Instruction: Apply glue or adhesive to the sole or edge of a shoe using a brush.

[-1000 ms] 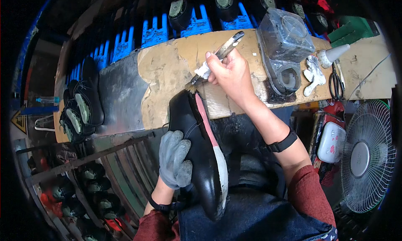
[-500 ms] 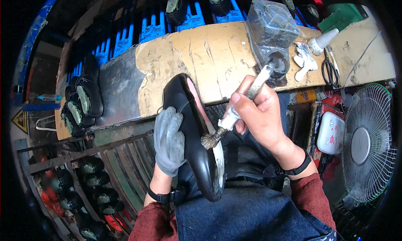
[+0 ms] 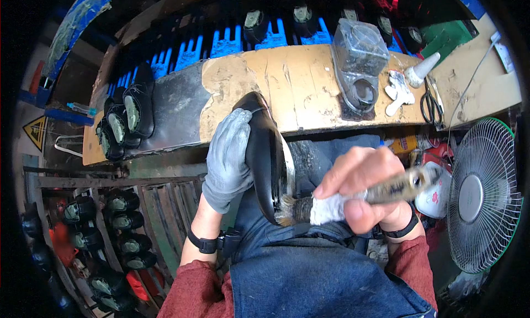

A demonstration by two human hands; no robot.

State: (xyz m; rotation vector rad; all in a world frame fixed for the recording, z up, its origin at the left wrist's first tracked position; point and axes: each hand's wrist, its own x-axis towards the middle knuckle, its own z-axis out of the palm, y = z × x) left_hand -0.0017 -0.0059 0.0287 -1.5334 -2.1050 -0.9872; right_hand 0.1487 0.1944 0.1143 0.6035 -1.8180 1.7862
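My left hand [image 3: 227, 158], in a grey glove, grips a black shoe [image 3: 260, 163] from its left side. The shoe is tilted, so only a narrow pale strip of its underside shows along the right edge. In my bare right hand [image 3: 359, 177] is a paintbrush [image 3: 329, 209] with a white-smeared handle, its bare end pointing to the right. Its bristles touch the near end of the shoe, low on the right edge. The shoe is above my lap, over a blue denim apron [image 3: 326, 274].
On the workbench [image 3: 298, 86] stand a clear plastic container with a dark cup [image 3: 361, 94], a white glove [image 3: 398, 91], a white cone [image 3: 424, 68] and black scissors [image 3: 429, 105]. Black shoes [image 3: 138, 108] lie at its left end. A fan [image 3: 472, 194] stands right; racked shoes [image 3: 124, 221] lower left.
The brush has gone from the middle of the underside to the shoe's near end, and its handle has swung round to the right. The shoe's underside has turned further away from view.
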